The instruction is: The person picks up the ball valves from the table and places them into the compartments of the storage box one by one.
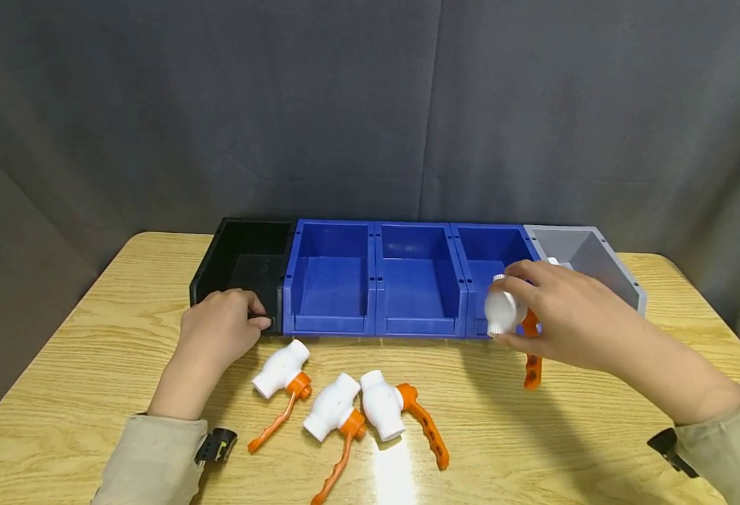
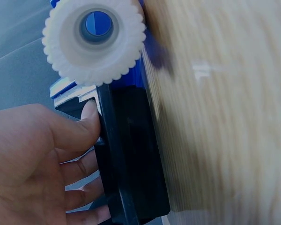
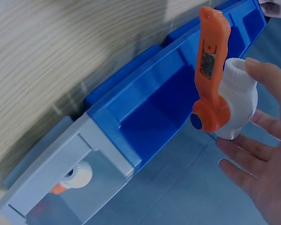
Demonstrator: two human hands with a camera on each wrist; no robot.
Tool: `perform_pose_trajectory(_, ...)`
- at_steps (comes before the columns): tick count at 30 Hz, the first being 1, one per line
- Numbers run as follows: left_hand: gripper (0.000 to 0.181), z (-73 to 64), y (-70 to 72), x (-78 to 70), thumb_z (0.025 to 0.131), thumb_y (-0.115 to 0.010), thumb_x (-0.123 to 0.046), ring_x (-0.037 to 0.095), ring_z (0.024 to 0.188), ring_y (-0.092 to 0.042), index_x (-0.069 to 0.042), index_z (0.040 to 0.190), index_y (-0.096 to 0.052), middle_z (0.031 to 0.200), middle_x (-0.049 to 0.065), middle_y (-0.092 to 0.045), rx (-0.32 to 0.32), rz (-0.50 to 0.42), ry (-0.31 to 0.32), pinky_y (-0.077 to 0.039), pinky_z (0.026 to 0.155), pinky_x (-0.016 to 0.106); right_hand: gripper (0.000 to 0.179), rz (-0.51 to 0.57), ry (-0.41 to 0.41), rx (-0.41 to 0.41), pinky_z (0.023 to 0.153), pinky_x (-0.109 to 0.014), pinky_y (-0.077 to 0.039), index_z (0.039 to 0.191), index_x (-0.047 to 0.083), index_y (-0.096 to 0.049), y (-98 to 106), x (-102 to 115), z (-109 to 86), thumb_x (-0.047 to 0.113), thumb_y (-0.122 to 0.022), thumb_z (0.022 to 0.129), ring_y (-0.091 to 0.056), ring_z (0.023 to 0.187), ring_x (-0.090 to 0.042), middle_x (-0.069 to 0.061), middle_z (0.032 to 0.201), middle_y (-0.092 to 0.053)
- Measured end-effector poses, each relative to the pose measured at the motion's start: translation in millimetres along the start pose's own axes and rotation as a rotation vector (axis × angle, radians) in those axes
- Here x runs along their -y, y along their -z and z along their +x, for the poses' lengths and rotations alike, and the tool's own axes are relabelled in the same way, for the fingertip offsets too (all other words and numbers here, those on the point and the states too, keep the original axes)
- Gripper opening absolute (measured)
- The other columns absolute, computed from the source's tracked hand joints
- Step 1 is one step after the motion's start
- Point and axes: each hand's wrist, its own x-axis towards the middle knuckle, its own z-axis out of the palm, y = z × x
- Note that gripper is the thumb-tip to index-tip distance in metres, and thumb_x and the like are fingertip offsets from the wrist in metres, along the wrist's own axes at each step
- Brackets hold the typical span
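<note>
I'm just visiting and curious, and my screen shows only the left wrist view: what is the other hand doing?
Observer: The right hand holds a white valve with an orange handle.
Visitor: Oh! Does any bin I can't see have something in it?
Observer: Yes, the grey bin at the right end of the row has a white-and-orange piece inside.
Visitor: And are there more valves lying about?
Observer: Three similar valves lie on the wooden table.
</note>
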Motion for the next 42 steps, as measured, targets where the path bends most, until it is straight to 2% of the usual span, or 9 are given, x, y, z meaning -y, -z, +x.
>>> perform_pose_trajectory(5, 0.011, -0.2, 0.2, 0.3, 0.090, -0.072, -0.020, 0.038, 0.092, -0.063, -0.009, 0.093, -0.074, 0.097, 0.013, -0.071, 0.000, -0.001, 0.000, -0.051, 0.069, 0.054, 0.052, 0.010, -0.003, 0.015, 0.061, -0.037, -0.053, 0.110, 0.011, -0.067, -1.7, -10.6, 2.3, 0.034, -0.088, 0.069, -0.059, 0.077, -0.020, -0.007, 0.103, -0.062)
perform_pose_trajectory(18, 0.011, -0.7, 0.8, -0.2, 0.090, -0.072, -0.019, 0.037, 0.090, -0.064, -0.009, 0.093, -0.074, 0.096, 0.013, -0.071, -0.004, -0.001, -0.002, -0.051, 0.068, 0.053, 0.049, -0.011, 0.062, 0.002, 0.063, -0.034, -0.053, 0.106, 0.011, -0.066, -12.0, -35.2, 9.7, 0.036, -0.087, 0.069, -0.058, 0.080, -0.016, -0.004, 0.103, -0.061)
perform_pose_trajectory(24, 0.011, -0.8, -0.3, 0.3, 0.090, -0.072, -0.019, 0.037, 0.090, -0.064, -0.008, 0.093, -0.074, 0.097, 0.013, -0.071, -0.005, -0.009, -0.002, -0.051, 0.068, 0.053, 0.052, -0.006, 0.085, -0.002, 0.064, -0.037, -0.053, 0.107, 0.009, -0.066, -16.4, -43.7, 14.5, 0.033, -0.089, 0.067, -0.058, 0.079, -0.018, -0.005, 0.102, -0.060)
perform_pose_trajectory(34, 0.011, -0.7, -0.4, 0.4, 0.090, -0.071, -0.018, 0.036, 0.089, -0.064, -0.008, 0.093, -0.074, 0.097, 0.013, -0.071, -0.004, -0.004, -0.002, -0.051, 0.067, 0.053, 0.054, -0.029, 0.089, 0.082, 0.070, -0.041, -0.055, 0.108, 0.005, -0.066, -19.7, -57.6, 26.3, 0.031, -0.090, 0.067, -0.060, 0.083, -0.023, -0.009, 0.102, -0.060)
perform_pose_trajectory(42, 0.011, -0.9, -1.4, 0.7, 0.090, -0.072, -0.019, 0.036, 0.089, -0.064, -0.008, 0.093, -0.074, 0.096, 0.013, -0.070, -0.008, 0.001, -0.008, -0.051, 0.068, 0.053, 0.055, -0.065, 0.077, 0.115, 0.076, -0.042, -0.055, 0.107, 0.004, -0.065, -21.7, -68.8, 34.3, 0.031, -0.091, 0.067, -0.061, 0.086, -0.025, -0.010, 0.102, -0.061)
